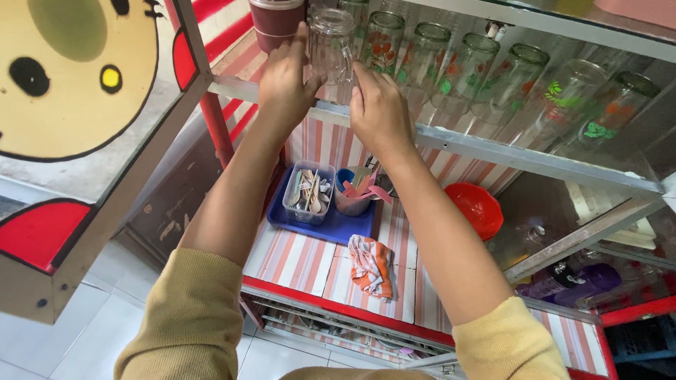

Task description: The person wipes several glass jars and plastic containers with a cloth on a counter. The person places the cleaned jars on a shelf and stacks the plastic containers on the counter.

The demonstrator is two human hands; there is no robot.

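Both hands on one clear glass mug (331, 46), plain, handled, standing mouth-down on the metal shelf (493, 148). Left hand (285, 84) cups its left side, fingers wrapped against the glass. Right hand (379, 112) presses fingertips to its right side by the handle. Mug sits at the shelf's left end, beside a row of flower-printed glasses (422, 60). Under the shelf: blue tray (338, 226), striped cloth (371, 266).

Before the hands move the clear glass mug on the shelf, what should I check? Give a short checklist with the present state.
1. Left hand on clear glass mug: ok, it wraps the side.
2. Right hand on the mug: ok, fingertips touch it.
3. Mug fully on metal shelf: cannot tell, base hidden.
4. Gap to the flowered glass beside it: not ok, very close.
5. Mug empty: ok, looks empty.
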